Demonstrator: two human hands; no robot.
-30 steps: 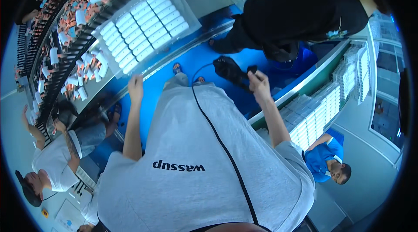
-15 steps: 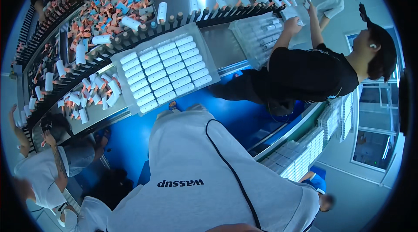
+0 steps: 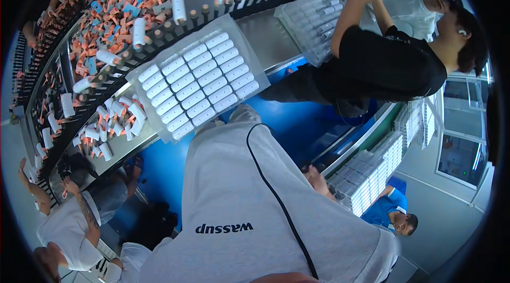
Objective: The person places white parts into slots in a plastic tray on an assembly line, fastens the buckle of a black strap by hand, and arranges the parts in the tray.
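My right hand point(image 3: 320, 182) shows beside my grey shirt on the right, close to the stacked trays point(image 3: 357, 179). Its fingers look apart, with nothing visible in them; part of the hand and the arm is hidden behind my shirt. Outside the picture is my left hand. In front of me a clear plastic tray point(image 3: 248, 36) rests on the metal bench point(image 3: 260, 31), untouched by me. Rows of white oblong casings point(image 3: 200, 79) fill it.
Left of the tray lies a heap of white-and-orange parts point(image 3: 109, 123). Behind runs a black rail of upright pegs point(image 3: 204, 13), some carrying white sleeves, beyond it a heap of orange parts point(image 3: 119, 23). Co-workers stand right point(image 3: 390, 65) and left point(image 3: 71, 224). More wrapped casings point(image 3: 311, 23) lie farther right.
My right hand has come into view beside my shirt. The view has shifted slightly. The co-worker in black has raised their hands farther over the bench.
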